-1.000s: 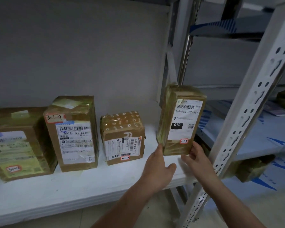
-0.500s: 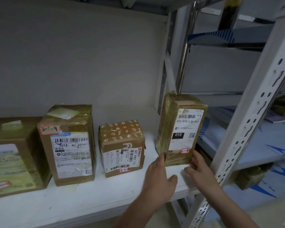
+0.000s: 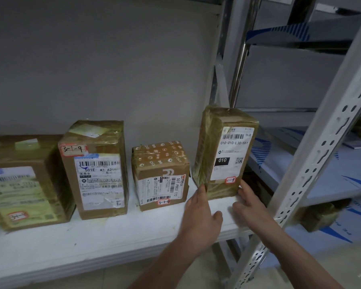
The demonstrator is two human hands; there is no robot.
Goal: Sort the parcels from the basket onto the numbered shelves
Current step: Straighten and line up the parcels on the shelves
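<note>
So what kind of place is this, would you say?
Probably a parcel depot or pickup-point storeroom: taped parcels with barcode labels stand in a row on a white shelf, marked with handwritten stickers like 3-1-9, and slotted metal racking holds more shelves alongside.

Brown parcel (image 3: 223,151), white shelf (image 3: 92,243)

A person's bare left hand (image 3: 200,217) and bare right hand (image 3: 251,205), each on a bare forearm (image 3: 165,265), uncovered as far as the lower edge shows them.
</note>
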